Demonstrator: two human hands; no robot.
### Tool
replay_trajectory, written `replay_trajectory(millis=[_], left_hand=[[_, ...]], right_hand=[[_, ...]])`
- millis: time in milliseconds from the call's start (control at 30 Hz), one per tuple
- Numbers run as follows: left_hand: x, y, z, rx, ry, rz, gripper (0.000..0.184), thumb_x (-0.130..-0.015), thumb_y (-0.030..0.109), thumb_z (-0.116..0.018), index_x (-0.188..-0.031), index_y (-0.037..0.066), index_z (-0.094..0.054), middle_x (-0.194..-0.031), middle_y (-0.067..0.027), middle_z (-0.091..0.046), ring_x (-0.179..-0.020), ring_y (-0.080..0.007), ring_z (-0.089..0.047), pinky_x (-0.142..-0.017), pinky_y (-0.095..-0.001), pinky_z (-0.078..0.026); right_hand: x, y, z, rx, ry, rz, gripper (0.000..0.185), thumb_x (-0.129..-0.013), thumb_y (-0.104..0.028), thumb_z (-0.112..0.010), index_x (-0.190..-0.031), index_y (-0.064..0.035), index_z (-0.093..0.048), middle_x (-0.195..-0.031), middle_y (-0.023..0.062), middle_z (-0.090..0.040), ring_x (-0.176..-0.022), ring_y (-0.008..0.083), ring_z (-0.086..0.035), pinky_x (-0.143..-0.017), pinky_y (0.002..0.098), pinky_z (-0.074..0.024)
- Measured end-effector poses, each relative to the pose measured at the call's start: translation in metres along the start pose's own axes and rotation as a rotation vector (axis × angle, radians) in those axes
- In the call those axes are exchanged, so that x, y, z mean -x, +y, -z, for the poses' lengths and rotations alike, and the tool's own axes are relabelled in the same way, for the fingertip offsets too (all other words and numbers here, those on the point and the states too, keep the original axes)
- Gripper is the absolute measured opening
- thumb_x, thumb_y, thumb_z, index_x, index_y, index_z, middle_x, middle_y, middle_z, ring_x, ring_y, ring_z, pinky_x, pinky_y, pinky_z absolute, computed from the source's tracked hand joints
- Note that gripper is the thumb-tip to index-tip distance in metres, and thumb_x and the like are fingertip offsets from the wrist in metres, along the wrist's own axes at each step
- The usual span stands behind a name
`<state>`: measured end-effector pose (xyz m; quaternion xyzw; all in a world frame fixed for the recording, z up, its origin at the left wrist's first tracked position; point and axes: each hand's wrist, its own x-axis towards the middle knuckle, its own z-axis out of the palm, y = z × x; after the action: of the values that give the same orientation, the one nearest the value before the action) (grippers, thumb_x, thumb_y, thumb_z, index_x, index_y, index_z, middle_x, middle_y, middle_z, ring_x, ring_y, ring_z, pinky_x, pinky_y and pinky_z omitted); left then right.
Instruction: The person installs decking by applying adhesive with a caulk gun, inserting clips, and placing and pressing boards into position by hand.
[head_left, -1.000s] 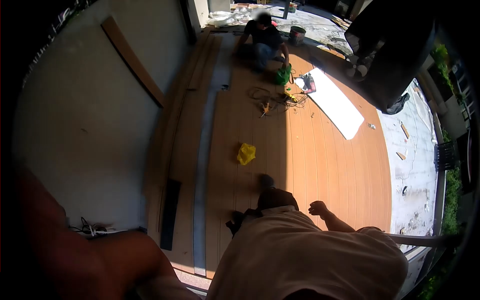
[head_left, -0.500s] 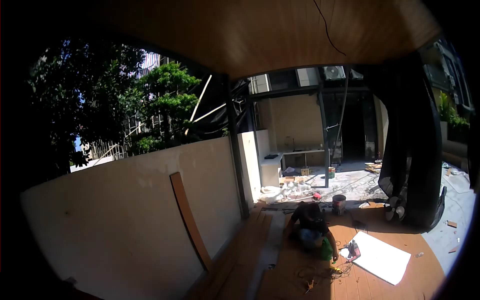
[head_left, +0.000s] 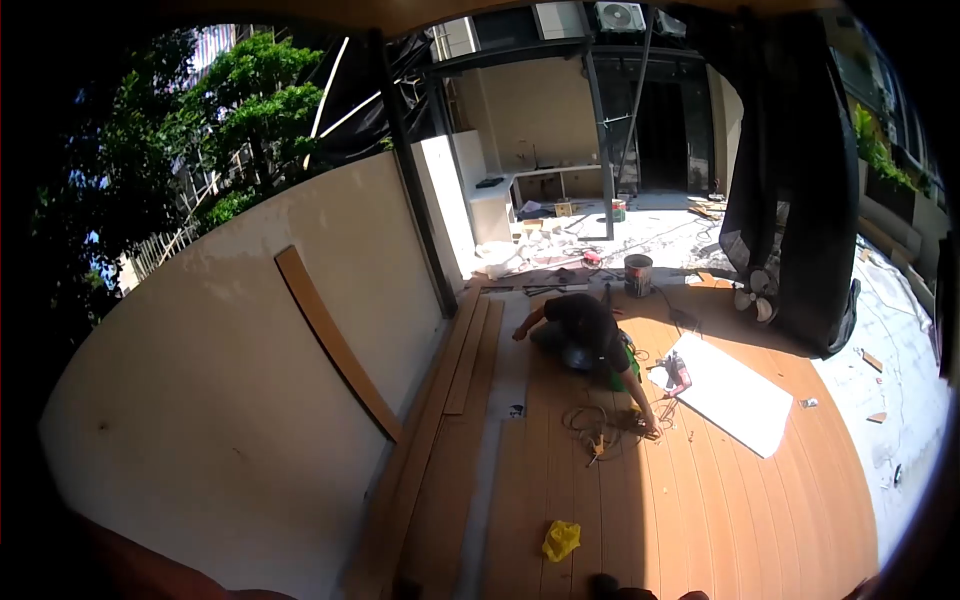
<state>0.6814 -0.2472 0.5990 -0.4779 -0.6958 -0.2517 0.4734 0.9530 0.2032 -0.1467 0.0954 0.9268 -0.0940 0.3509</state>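
A dim reddish shape, apparently my left arm, crosses the lower left edge; the hand itself does not show. My right hand cannot be made out either. Dark shapes that look like my shoe tips [head_left: 605, 585] show at the bottom edge. Just ahead, a crumpled yellow bag [head_left: 562, 540] lies on the brown deck boards [head_left: 720, 500]. To the left, loose long boards [head_left: 465, 365] rest along the wall, beside a grey gap [head_left: 508, 385] in the decking. One brown board [head_left: 335, 345] leans against the pale wall [head_left: 190, 400].
A co-worker [head_left: 585, 325] crouches on the deck, one hand reaching down near tangled cords [head_left: 590, 425]. A red power tool [head_left: 678, 372] lies on a white sheet [head_left: 735, 395]. Behind stand a bucket [head_left: 638, 275], a metal post [head_left: 410, 170] and black netting [head_left: 800, 200].
My view has tilted down and shifted slightly right, bringing the near deck and yellow bag into sight. The co-worker leans over more, one arm stretched toward the cords.
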Motion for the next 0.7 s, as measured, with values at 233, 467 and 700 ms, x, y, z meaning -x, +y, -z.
replay_trajectory(millis=[233, 467, 700], left_hand=[[-0.005, -0.005, -0.014, 0.029, -0.029, -0.059, 0.03, -0.102, 0.019, -0.044, -0.117, -0.001, -0.059, -0.074, -0.0117, -0.057, -0.063, -0.0179, -0.05, -0.062, -0.0321, -0.043], [-0.013, -0.002, -0.022, 0.107, 0.063, -0.205, 0.028, -0.102, 0.018, -0.045, -0.118, 0.0, -0.059, -0.071, -0.0105, -0.056, -0.06, -0.0168, -0.049, -0.06, -0.0314, -0.042], [0.079, -0.036, -0.082, 0.152, 0.082, 0.319, 0.026, -0.102, 0.016, -0.045, -0.118, 0.001, -0.059, -0.067, -0.0092, -0.054, -0.057, -0.0156, -0.047, -0.057, -0.0307, -0.041]], right_hand=[[0.022, -0.003, -0.003, -1.317, -0.062, 0.031, 0.022, -0.091, -0.014, -0.051, -0.084, 0.0043, -0.06, -0.083, 0.0214, -0.067, -0.069, 0.0314, -0.067, -0.06, 0.0397, -0.0557], [0.049, -0.013, 0.01, -1.55, 0.021, -0.314, 0.02, -0.092, -0.011, -0.054, -0.101, 0.0058, -0.061, -0.082, 0.0189, -0.067, -0.07, 0.0307, -0.068, -0.057, 0.0368, -0.0554], [0.028, 0.006, -0.006, -1.51, -0.12, -0.22, 0.013, -0.092, -0.012, -0.061, -0.087, -0.0001, -0.061, -0.09, 0.0203, -0.07, -0.077, 0.0277, -0.072, -0.064, 0.0354, -0.0591]])
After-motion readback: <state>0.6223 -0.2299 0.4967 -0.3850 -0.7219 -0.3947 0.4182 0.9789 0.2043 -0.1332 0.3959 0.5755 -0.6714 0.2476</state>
